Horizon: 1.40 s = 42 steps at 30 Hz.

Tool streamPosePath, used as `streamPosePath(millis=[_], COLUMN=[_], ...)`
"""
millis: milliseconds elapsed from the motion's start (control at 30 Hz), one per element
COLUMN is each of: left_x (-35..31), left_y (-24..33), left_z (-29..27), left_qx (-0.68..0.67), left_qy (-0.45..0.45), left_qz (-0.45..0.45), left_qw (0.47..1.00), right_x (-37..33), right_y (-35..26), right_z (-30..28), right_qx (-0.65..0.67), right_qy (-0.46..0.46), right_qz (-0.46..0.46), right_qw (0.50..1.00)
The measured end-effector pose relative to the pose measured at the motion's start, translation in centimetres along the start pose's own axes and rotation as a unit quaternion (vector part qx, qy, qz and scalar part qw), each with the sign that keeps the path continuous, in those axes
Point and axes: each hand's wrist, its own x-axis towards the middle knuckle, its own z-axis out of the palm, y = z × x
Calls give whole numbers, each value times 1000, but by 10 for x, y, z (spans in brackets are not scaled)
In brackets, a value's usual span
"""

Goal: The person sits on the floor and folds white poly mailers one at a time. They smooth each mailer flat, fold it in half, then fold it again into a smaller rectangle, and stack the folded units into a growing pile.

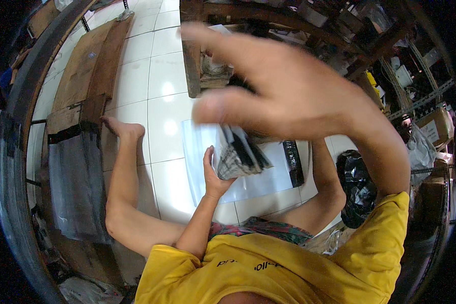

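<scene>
Grey-and-black bundle beyond it, the right hand looms blurred near the head camera, wrist bent, thumb and fingers spread apart — hiding the bundle's far end. A pale sheet lies on the tiled floor; a black bag sits by the right knee. Over the sheet, the left hand's grip clasps the bundle — thumb at its left side, other fingers hidden.
</scene>
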Motion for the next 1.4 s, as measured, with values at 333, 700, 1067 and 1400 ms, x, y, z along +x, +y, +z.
streamPosePath(millis=[333,700,1067,1400], left_x=[-1,-3,1,-10], left_y=[7,-14,-9,-13], left_z=[-11,-9,-9,4], left_qx=[-11,22,-12,-1], left_qy=[-24,-11,-54,-28], left_qz=[-17,11,-32,-16], left_qw=[1000,1000,998,999], right_x=[-8,2,7,5], right_y=[-8,-6,6,-7], right_z=[-15,-5,6,-19], right_qx=[3,26,19,37], right_qy=[-68,-66,-24,-90], right_qz=[67,68,36,94], right_qw=[995,995,999,991])
